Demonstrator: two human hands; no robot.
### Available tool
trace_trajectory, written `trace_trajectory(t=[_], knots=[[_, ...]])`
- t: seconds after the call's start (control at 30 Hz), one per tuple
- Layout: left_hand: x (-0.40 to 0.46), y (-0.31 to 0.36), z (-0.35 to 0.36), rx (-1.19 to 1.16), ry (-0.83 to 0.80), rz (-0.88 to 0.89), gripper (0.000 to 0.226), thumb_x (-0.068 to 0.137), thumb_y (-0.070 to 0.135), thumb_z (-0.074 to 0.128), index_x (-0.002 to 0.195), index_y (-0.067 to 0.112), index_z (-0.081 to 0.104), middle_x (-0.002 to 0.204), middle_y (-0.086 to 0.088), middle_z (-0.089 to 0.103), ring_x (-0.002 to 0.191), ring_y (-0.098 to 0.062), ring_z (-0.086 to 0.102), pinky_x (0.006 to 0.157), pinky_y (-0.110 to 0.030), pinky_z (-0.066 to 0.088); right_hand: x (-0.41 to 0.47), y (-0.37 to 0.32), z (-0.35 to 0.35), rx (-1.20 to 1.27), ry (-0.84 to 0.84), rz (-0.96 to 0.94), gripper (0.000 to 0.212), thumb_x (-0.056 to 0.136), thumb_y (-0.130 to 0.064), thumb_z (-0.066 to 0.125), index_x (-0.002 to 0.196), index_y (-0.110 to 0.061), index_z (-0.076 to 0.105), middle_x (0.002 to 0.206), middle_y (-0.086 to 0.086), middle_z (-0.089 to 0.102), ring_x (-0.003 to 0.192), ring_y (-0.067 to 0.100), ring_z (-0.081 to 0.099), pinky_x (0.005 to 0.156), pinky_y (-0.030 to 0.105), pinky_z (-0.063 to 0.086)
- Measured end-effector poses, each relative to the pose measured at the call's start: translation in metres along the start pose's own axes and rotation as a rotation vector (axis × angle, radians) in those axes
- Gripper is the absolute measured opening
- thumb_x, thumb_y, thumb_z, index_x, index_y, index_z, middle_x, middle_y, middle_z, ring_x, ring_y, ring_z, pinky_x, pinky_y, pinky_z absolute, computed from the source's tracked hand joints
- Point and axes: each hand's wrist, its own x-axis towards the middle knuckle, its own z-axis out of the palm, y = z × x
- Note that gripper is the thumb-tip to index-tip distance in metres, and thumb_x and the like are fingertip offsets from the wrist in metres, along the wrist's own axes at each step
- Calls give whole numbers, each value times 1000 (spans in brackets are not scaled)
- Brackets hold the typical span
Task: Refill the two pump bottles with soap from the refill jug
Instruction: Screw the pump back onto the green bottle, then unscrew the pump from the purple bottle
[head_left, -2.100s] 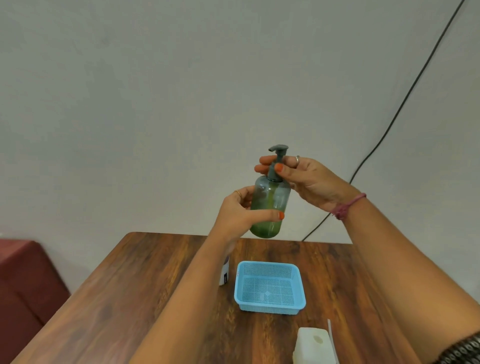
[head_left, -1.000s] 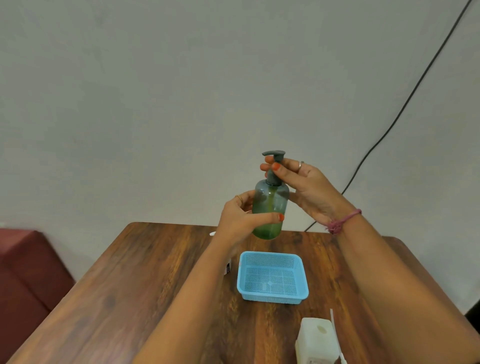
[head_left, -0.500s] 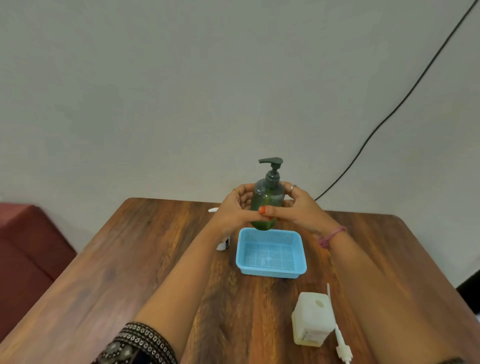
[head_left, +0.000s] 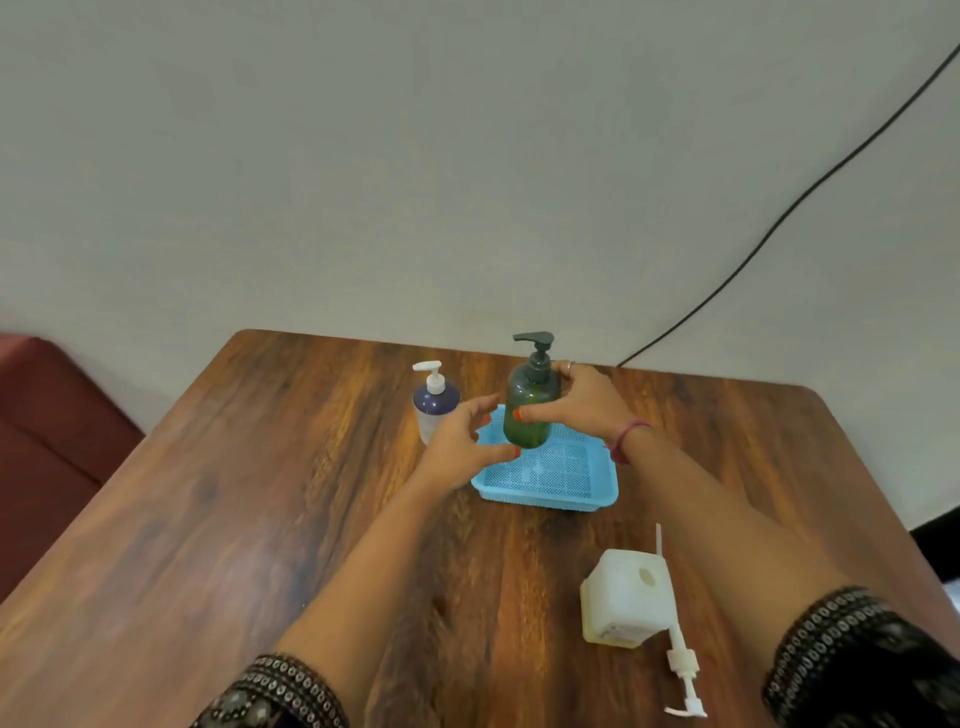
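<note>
A green pump bottle (head_left: 530, 405) with a dark pump head stands upright in the blue mesh basket (head_left: 566, 478). My right hand (head_left: 582, 402) grips its body from the right, thumb across the front. Just left of the bottle, my left hand (head_left: 462, 441) is off it, fingers spread and loosely curved. A second pump bottle (head_left: 435, 402), blue-topped with a white pump, stands on the table left of the basket. The white refill jug (head_left: 626, 597) sits near the front right with an open hole on top. A loose white pump (head_left: 680, 660) lies beside the jug.
The wooden table (head_left: 260, 493) stands against a pale wall. A black cable (head_left: 779, 218) runs down the wall at the right. A dark red seat (head_left: 47, 441) stands left of the table.
The green bottle came down from mid-air into the blue basket. My right hand shifted from the pump head to the bottle's body, and my left hand let go. The view tilted down.
</note>
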Motion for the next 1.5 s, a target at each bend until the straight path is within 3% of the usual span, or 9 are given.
trace_trajectory(t=[0.1,0.23,0.33,0.6,0.77,0.97,1.1,1.33,1.5], knots=[[-14,-35,4,-154,82,-113,58,77,5,79,130,8,55,126,-5,64,113,-18,63,95,-37,54,14,20,13,-61,23,53,51,58,-31,87,100,-23,60,100,-6,66,93,12,63,81,27,54],[-30,-73,13,-221,176,-230,33,80,0,74,107,16,64,101,3,70,80,1,68,66,-14,54,29,40,31,-126,-5,118,48,59,-26,87,97,-21,57,98,-3,61,89,15,59,66,16,46],[-38,-89,18,-249,199,-310,31,82,1,71,98,27,64,99,6,70,83,-2,67,65,-15,52,39,53,42,-145,-49,173,54,61,-21,86,107,-14,59,103,0,60,93,17,57,71,19,47],[-39,-103,23,-279,184,-384,29,84,5,70,108,21,65,104,2,69,93,-11,67,67,-15,51,49,74,67,-159,-120,240,63,63,-14,85,118,-12,55,105,-1,56,97,17,54,77,23,42],[-36,-101,24,-268,164,-400,29,85,5,69,108,20,64,107,1,68,99,-16,66,83,-30,56,51,77,68,-165,-136,241,67,62,-15,85,121,-11,53,111,1,57,101,18,54,86,27,47],[-38,-97,28,-279,161,-387,28,86,5,68,111,18,64,108,1,68,98,-11,65,77,-19,53,48,79,68,-132,-148,251,74,61,-15,86,126,-12,51,116,2,57,106,19,54,86,27,47],[-42,-97,27,-291,161,-392,28,86,4,67,111,17,64,110,-2,68,102,-16,65,86,-30,55,45,78,64,-130,-155,258,84,60,-12,86,133,-11,45,124,5,55,107,19,53,92,31,48],[-47,-101,20,-303,188,-380,28,85,4,69,108,19,65,108,0,69,98,-15,67,71,-16,52,30,64,32,-186,-136,268,84,66,-8,82,138,-10,39,132,11,51,112,22,54,93,35,50],[-31,-99,1,-268,279,-381,50,83,4,71,129,11,52,106,4,62,87,-8,61,62,-12,50,16,34,8,-230,-57,161,72,70,-6,78,133,-14,46,125,6,57,103,17,58,81,27,50]])
